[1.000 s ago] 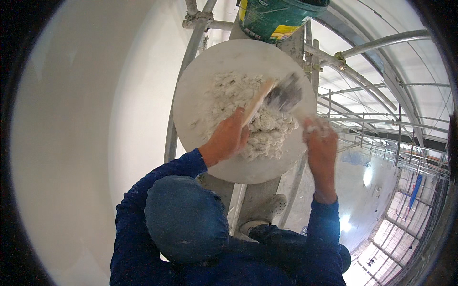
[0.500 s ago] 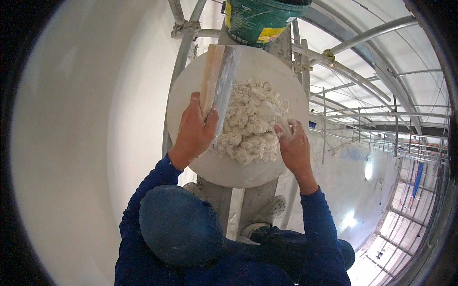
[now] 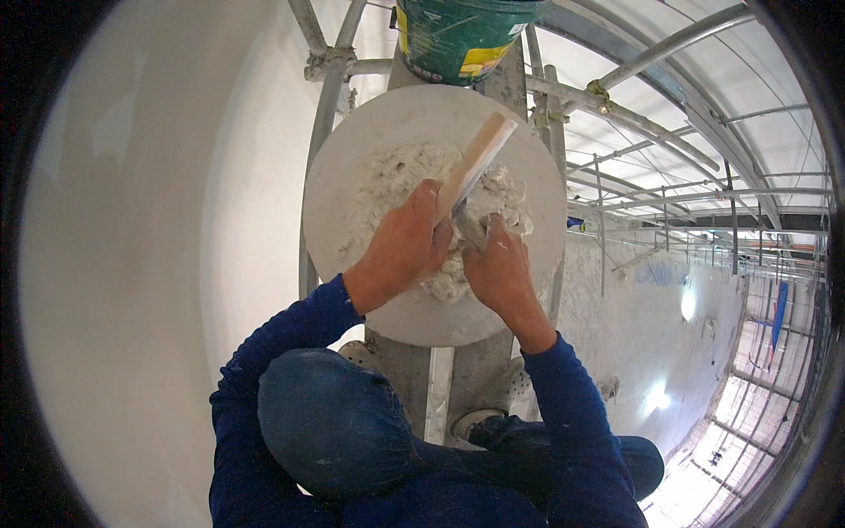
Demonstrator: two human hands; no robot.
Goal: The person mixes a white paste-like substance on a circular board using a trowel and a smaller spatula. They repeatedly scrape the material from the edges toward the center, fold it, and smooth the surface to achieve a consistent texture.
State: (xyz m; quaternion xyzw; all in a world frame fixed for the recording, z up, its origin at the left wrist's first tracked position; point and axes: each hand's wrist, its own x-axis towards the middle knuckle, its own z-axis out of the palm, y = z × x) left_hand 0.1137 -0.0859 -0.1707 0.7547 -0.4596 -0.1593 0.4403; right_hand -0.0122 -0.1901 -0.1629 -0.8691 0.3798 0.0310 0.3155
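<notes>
A building site, high up on scaffolding: metal scaffold tubes (image 3: 616, 114) joined by clamps run across the far and right side, a smooth white plastered wall (image 3: 158, 264) fills the left, and a green bucket (image 3: 462, 35) stands at the far end beside a round board (image 3: 352, 176) heaped with white plaster (image 3: 396, 180) (floor far below, lower right).

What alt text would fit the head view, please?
Two hands, left and right, work white plaster on a round board with a wood-handled trowel. A green bucket stands beyond, beside scaffold poles.
</notes>
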